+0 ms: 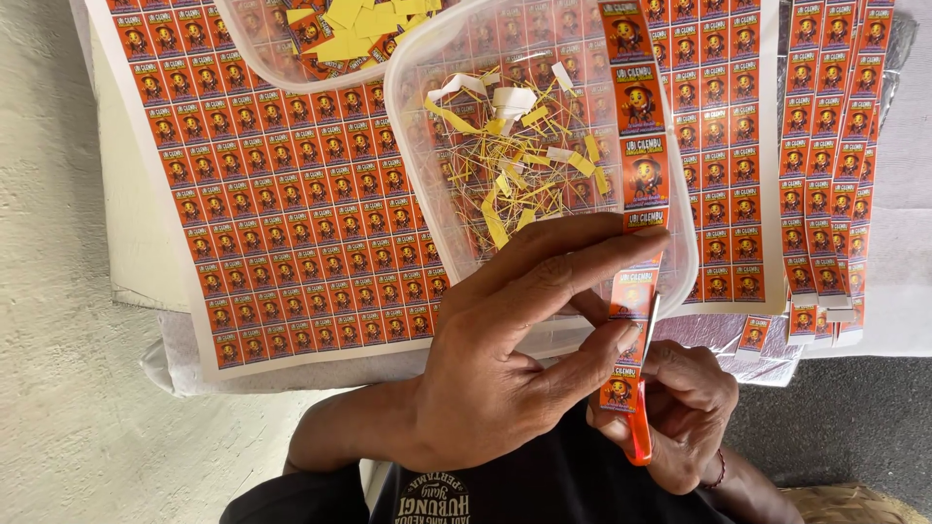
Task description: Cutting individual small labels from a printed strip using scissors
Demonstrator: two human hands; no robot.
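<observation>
Orange label strip (636,175) hangs taut over the clear tub (680,209), pinched by the left hand (515,359), so trimmings fall inside; right hand (689,408) grips red-handled scissors (643,398) at its lower end.

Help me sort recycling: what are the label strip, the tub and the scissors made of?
Label strip: likely glossy printed paper; it bends and shines.
Tub: clear, thin plastic; the sheets show through it.
Scissors: orange handle looks plastic, blade apparently metal, mostly hidden.
</observation>
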